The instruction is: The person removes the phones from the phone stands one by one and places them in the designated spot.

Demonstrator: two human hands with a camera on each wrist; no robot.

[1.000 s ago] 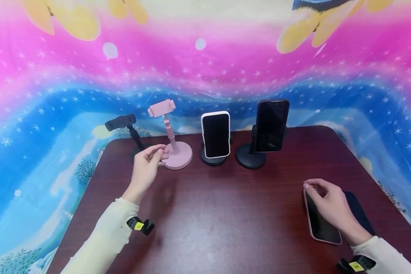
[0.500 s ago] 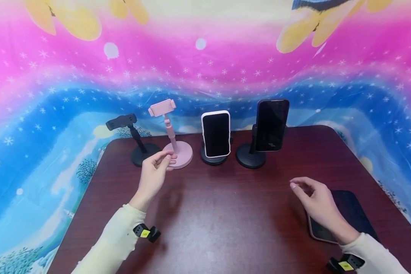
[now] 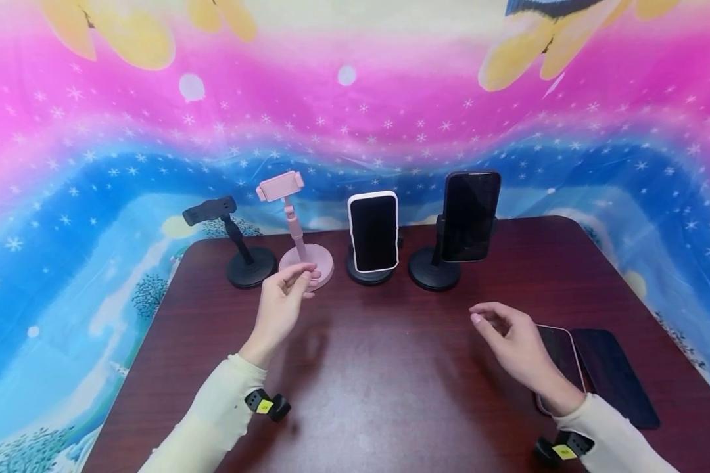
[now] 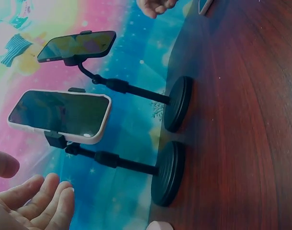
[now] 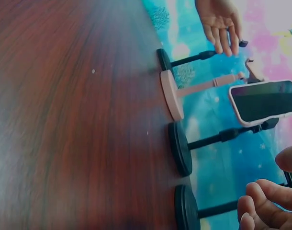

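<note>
My left hand (image 3: 277, 309) hovers in front of the pink phone stand (image 3: 296, 230), hiding part of its round base. Its fingers (image 4: 43, 203) are loosely bent and hold nothing. Over the right half of the table, my right hand (image 3: 517, 345) is raised with relaxed fingers (image 5: 268, 201) and nothing in its grasp. Behind that hand lie a pink-edged phone (image 3: 559, 345), partly covered by it, and a dark phone (image 3: 618, 378) alongside. A white-cased phone (image 3: 374, 231) and a black phone (image 3: 472, 217) each sit upright in a black stand.
At the far left stands a black phone stand (image 3: 251, 266) with no phone in its clamp. The stands form a row along the back of the dark red table (image 3: 402, 368). A colourful cloth (image 3: 355, 118) hangs behind.
My right hand has moved left, away from above the pink-edged phone, uncovering the dark phone. My left hand has shifted right and slightly nearer, uncovering the left black stand's base.
</note>
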